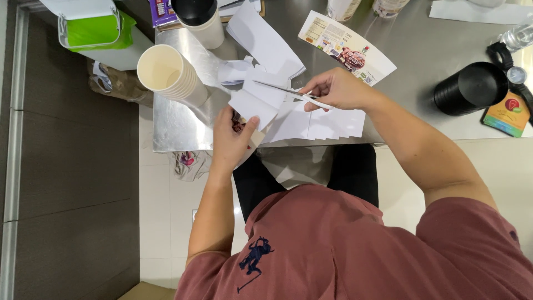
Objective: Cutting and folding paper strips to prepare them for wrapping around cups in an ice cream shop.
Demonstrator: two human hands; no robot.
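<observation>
The person sat at a bare steel table (183, 125), cutting paper. The left hand (230, 139), at the near edge of the table, pinched a white, flattened sheet of cut paper (256, 100) between thumb and fingers and held it up off the tabletop. The right hand (336, 90), further right, was closed around the handles of a pair of silver scissors (286, 91), whose blades pointed left and lay across the top of the held sheet.

The step in hand looked like a cut partway through that sheet. Judging by the blades' place, carrying it on would call for the left hand to keep the sheet taut and feed or turn it toward the blades while the right worked the handles.

Just beyond and to the right of the left hand, white cut pieces (322, 123) lay fanned on the table. A printed, curved cup wrapper (347, 47) lay flat at the far side. A stack of cream paper cups (172, 75) lay on its side to the left, and a stack of black round lids (471, 89) sat well to the right.
</observation>
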